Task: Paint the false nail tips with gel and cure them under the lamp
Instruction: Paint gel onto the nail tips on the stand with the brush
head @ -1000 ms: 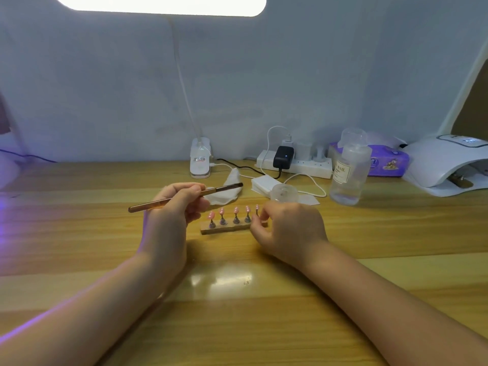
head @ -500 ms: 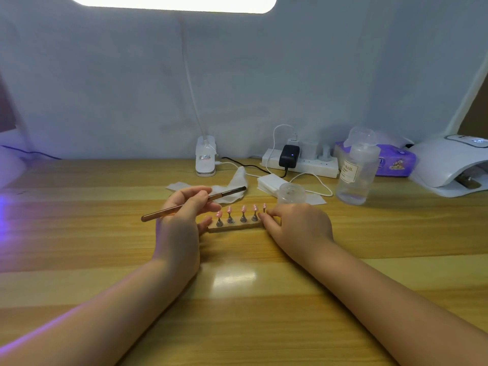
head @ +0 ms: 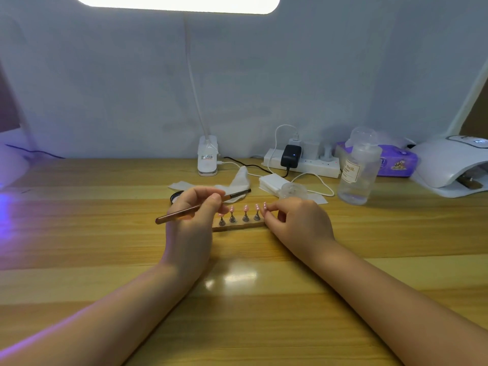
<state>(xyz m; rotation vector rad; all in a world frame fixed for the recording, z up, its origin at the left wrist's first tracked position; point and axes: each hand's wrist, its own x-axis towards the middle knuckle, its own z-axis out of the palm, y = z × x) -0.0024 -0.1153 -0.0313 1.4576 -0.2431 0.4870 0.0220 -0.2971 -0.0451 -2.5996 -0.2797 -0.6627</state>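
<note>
Near tabletop [head: 250, 307] is left bare. Path right to curing lamp [head: 449, 165] is flanked by bottle [head: 356, 175]. Pads [head: 272, 182] are stacked behind.

Pale blue-grey wall [head: 264, 75]; wooden desk [head: 79, 233]; bright light panel [head: 177, 2] overhead; purple glow left.

1. Clear pump bottle [head: 357, 167]: its pale label reads "NAIL" in capital letters; the smaller print below is too small to read.
2. Purple wipes pack [head: 396, 162]: printed graphics and lettering are present but illegible.
3. Clip lamp base [head: 208, 157]: its sticker print is illegible.
</note>
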